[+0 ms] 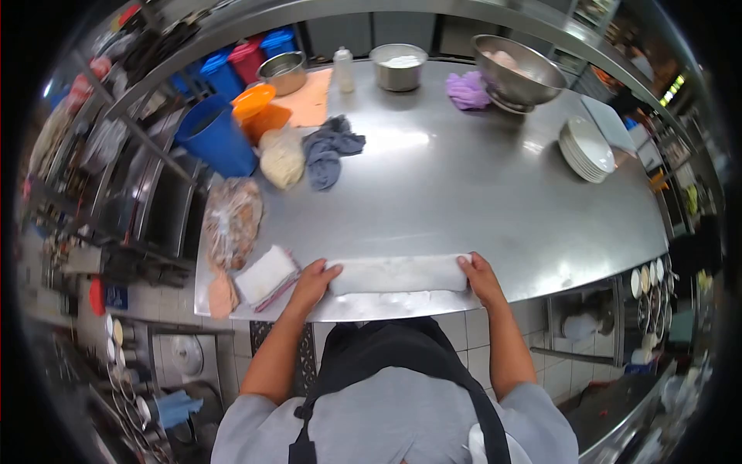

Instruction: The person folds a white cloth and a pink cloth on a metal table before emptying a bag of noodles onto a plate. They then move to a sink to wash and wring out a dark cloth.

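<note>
A long white folded cloth (398, 274) lies lengthwise along the near edge of the steel table. My left hand (313, 282) grips its left end, thumb on top and the other fingers partly hidden. At the right end, my right hand (482, 280) holds it the same way. Just left of my left hand is a stack of folded cloths (267, 277), white on top with a pinkish edge below.
Along the left stand a meat-filled plastic bag (232, 220), a pale bag (282, 158), a dark rag (328, 151) and a blue bin (216, 138). Farther back are a steel pot (399, 76), a squeeze bottle (344, 71), a large bowl (525, 77) and stacked white plates (585, 151).
</note>
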`<action>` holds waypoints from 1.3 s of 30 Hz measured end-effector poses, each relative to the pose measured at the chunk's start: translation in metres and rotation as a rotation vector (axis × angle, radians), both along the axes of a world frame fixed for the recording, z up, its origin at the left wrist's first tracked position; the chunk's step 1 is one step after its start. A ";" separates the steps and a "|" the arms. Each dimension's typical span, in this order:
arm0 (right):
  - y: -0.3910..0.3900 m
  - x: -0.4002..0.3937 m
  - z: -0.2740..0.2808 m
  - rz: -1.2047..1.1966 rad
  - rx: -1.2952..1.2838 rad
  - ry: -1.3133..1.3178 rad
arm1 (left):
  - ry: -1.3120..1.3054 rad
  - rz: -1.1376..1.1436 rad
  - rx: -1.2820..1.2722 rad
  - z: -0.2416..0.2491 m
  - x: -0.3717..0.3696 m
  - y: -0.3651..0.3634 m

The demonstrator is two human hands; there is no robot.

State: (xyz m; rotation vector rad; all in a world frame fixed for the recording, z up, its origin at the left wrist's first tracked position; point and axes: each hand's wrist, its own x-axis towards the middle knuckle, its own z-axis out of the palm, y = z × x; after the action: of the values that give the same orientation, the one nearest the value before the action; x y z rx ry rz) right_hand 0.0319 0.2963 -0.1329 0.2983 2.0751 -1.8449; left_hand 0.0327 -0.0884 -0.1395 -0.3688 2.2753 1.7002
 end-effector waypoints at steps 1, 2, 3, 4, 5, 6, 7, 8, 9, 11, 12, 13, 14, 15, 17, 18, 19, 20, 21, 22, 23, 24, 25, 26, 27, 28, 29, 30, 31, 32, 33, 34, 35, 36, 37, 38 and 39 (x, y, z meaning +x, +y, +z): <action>-0.005 -0.002 -0.010 -0.112 0.139 0.088 | -0.011 0.029 -0.002 -0.001 -0.002 0.004; -0.009 0.000 -0.017 -0.231 0.279 0.175 | 0.020 0.085 -0.067 -0.001 -0.004 0.009; -0.016 0.001 -0.017 -0.217 0.278 0.165 | 0.053 0.131 -0.135 -0.002 -0.006 0.016; -0.026 0.002 -0.013 -0.285 0.446 0.217 | 0.043 0.136 -0.136 -0.003 -0.006 0.025; -0.033 0.003 -0.010 -0.355 0.616 0.270 | 0.135 0.220 -0.125 -0.003 -0.006 0.035; -0.037 0.004 -0.008 -0.351 0.618 0.260 | 0.228 0.303 -0.115 -0.002 -0.007 0.041; -0.041 0.005 -0.007 -0.399 0.622 0.326 | 0.215 0.302 -0.117 -0.001 -0.007 0.043; -0.042 0.008 -0.006 -0.445 0.625 0.390 | 0.289 0.334 -0.154 0.000 -0.007 0.044; -0.038 0.010 -0.003 -0.440 0.627 0.381 | 0.368 0.365 -0.193 0.001 -0.007 0.044; -0.022 0.014 0.001 -0.373 0.555 0.312 | 0.323 0.306 -0.164 0.001 -0.004 0.032; -0.018 0.017 0.001 -0.369 0.519 0.323 | 0.290 0.248 -0.133 -0.001 -0.002 0.026; -0.015 0.017 -0.003 -0.367 0.519 0.318 | 0.286 0.248 -0.134 -0.005 -0.001 0.024; -0.011 0.018 -0.008 -0.372 0.492 0.300 | 0.234 0.234 -0.074 -0.010 0.000 0.022; -0.010 0.020 -0.012 -0.381 0.466 0.282 | 0.183 0.218 -0.015 -0.005 0.001 0.023; -0.006 0.021 -0.019 -0.383 0.488 0.223 | 0.084 0.200 0.013 0.004 0.004 0.026; -0.002 0.022 -0.020 -0.379 0.512 0.169 | -0.012 0.189 0.043 0.015 0.006 0.030; -0.004 0.023 -0.010 -0.385 0.518 0.155 | -0.025 0.180 0.045 0.023 0.006 0.034; -0.007 0.024 0.001 -0.389 0.422 0.113 | -0.113 0.185 0.157 0.030 0.004 0.036; -0.013 0.025 0.009 -0.395 0.325 0.074 | -0.200 0.190 0.269 0.037 0.004 0.040; -0.018 0.024 0.009 -0.390 0.271 0.106 | -0.199 0.164 0.316 0.044 0.003 0.044; -0.025 0.024 0.010 -0.384 0.219 0.139 | -0.209 0.154 0.318 0.052 0.004 0.051; -0.036 0.024 0.016 -0.288 0.194 0.164 | -0.182 0.078 0.346 0.064 0.004 0.059; -0.050 0.025 0.027 -0.194 0.168 0.189 | -0.154 0.001 0.373 0.073 0.004 0.068; -0.072 0.028 0.047 -0.138 0.107 0.186 | -0.159 -0.011 0.375 0.080 0.006 0.078; -0.093 0.029 0.063 -0.081 0.045 0.184 | -0.125 -0.082 0.404 0.085 0.007 0.088; -0.108 0.028 0.064 -0.045 -0.005 0.183 | -0.089 -0.152 0.432 0.090 0.008 0.096; -0.119 0.026 0.065 -0.005 -0.057 0.183 | -0.088 -0.159 0.431 0.096 0.007 0.101; -0.123 0.024 0.084 -0.034 -0.035 0.155 | -0.074 -0.142 0.445 0.103 0.005 0.104; -0.122 0.022 0.087 -0.034 -0.039 0.160 | -0.058 -0.123 0.457 0.107 0.002 0.104; -0.118 0.020 0.089 -0.017 -0.054 0.156 | -0.052 -0.121 0.452 0.109 0.000 0.101; -0.116 0.019 0.090 0.001 -0.067 0.147 | -0.043 -0.143 0.441 0.110 0.000 0.098; -0.117 0.019 0.093 0.004 -0.069 0.143 | -0.037 -0.165 0.432 0.110 0.002 0.097; -0.117 0.020 0.098 0.031 -0.073 0.137 | -0.040 -0.162 0.432 0.111 0.004 0.098; -0.117 0.019 0.100 0.059 -0.077 0.133 | -0.034 -0.153 0.427 0.112 0.004 0.100; -0.117 0.020 0.099 0.062 -0.079 0.133 | -0.027 -0.143 0.420 0.113 0.004 0.102; -0.116 0.021 0.097 0.051 -0.091 0.123 | -0.025 -0.140 0.416 0.113 0.005 0.101; -0.117 0.021 0.096 0.039 -0.102 0.113 | -0.021 -0.142 0.388 0.113 0.005 0.099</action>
State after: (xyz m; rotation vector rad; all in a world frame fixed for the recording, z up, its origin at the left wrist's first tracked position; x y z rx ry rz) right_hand 0.0524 0.1795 -0.0369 0.1291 2.0346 -1.9784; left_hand 0.0377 0.0109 -0.0269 -0.1359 1.8475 1.9905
